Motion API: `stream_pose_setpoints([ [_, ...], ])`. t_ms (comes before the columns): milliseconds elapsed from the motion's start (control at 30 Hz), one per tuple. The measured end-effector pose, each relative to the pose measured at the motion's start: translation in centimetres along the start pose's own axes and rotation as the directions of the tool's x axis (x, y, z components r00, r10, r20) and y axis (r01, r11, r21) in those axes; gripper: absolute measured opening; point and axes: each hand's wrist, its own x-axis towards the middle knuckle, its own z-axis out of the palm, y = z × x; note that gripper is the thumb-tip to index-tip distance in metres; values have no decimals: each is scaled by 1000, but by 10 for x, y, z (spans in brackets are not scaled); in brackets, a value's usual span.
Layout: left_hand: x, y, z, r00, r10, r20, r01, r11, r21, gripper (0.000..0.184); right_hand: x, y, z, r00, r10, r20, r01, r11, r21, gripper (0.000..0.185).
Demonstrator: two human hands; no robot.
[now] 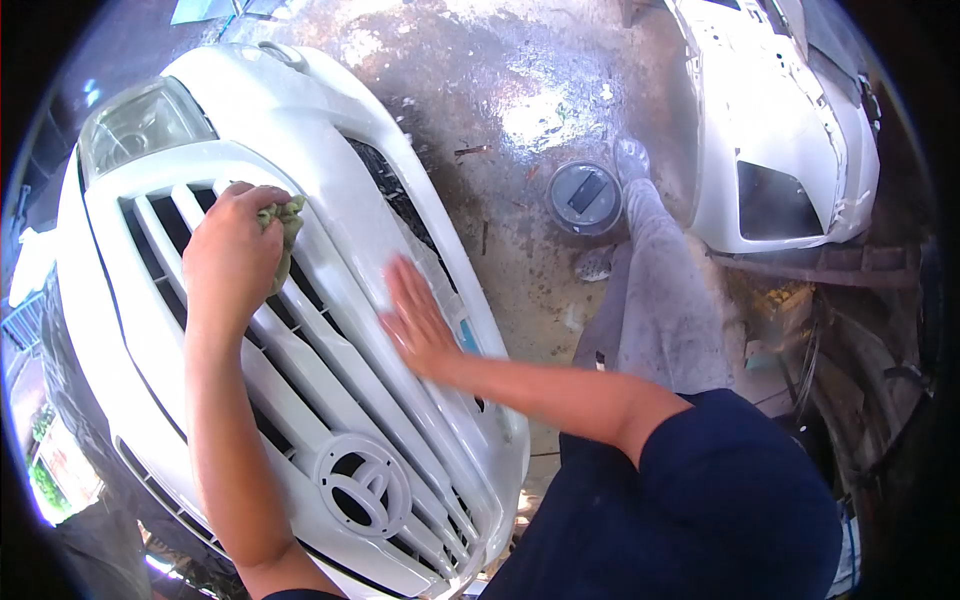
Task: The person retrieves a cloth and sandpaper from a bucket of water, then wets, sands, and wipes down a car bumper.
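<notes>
My left hand [230,250] is closed around a crumpled green cloth [287,235] at the upper part of the white slatted grille [330,350]. Farther right, my right hand [420,325] lies with fingers stretched out over the white front bumper [335,205], slightly smeared by motion. Its fingers hold nothing, and its palm side is hidden. The bumper looks wet and shiny near that hand. A round emblem [365,485] sits low in the grille, and a headlight [145,130] shows at the upper left.
A round grey-lidded bucket [583,198] stands on the wet concrete floor [480,90] beside my foot [630,160]. Another white car body part [745,110] stands at the upper right. Dark curved parts [850,350] are piled at the right.
</notes>
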Motion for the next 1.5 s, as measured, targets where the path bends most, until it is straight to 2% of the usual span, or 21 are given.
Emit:
stream_pose_setpoints([
  [133,5,9,-10,985,-162,-54,163,987,6,31,-22,12,14,971,212,-109,-209,977,41,76],
  [200,4,19,-20,973,-230,4,230,973,17,35,69,10,-1,844,522,124,-537,824,180,83],
  [233,4,18,-20,976,-217,-7,217,976,16,37,116,8,1,876,481,42,-474,839,266,88],
  [300,4,16,-15,983,-184,-22,185,983,14,41,211,11,14,875,478,-79,-448,860,244,79],
  [367,5,14,-13,983,-180,-21,180,984,12,41,263,-2,-9,974,213,76,-207,975,-79,75],
  [467,6,11,-8,983,-184,-23,185,983,18,40,242,4,3,921,379,-89,-356,912,205,70],
  [600,8,11,-5,978,-210,-10,210,977,23,39,101,11,-1,806,592,24,-577,776,255,74],
  [667,9,10,-4,980,-201,2,201,979,34,38,22,23,3,768,631,109,-632,718,291,76],
  [767,11,10,-3,980,-197,8,197,980,15,37,-90,30,3,598,774,207,-800,561,212,70],
  [867,8,9,-3,980,-201,-1,201,980,-11,37,-131,35,-4,577,766,285,-815,563,137,64],
  [933,7,9,-3,979,-203,-3,203,979,-20,37,-95,41,7,734,662,149,-679,721,138,58],
  [1000,6,11,-3,980,-199,-8,199,979,-35,38,-8,26,6,725,689,9,-653,684,325,55],
  [1033,5,12,-2,981,-192,-5,192,981,-37,37,35,28,-1,810,580,87,-584,783,215,56],
  [1067,5,12,-2,983,-186,-4,186,982,-37,37,82,10,4,757,652,-38,-633,746,205,59],
  [1100,5,11,-1,984,-179,-14,179,983,-31,37,128,11,11,767,636,-87,-621,769,152,62],
  [1133,5,10,1,985,-171,-22,171,985,-23,37,173,4,10,745,663,-72,-647,745,163,59],
  [1167,5,9,3,986,-165,-30,165,986,-18,36,213,12,11,881,472,-6,-472,881,-41,63],
  [1233,6,7,4,988,-151,-45,150,988,-28,38,287,12,11,881,469,65,-471,882,11,66],
  [1367,8,6,5,985,-168,-35,168,986,-7,36,312,-1,3,863,485,139,-503,845,178,73],
  [1433,7,4,3,989,-134,-61,136,990,24,33,276,-11,-14,877,454,154,-478,855,202,71],
  [1500,8,4,-1,990,-92,-107,95,995,23,29,216,8,4,888,460,-20,-444,867,225,76],
])
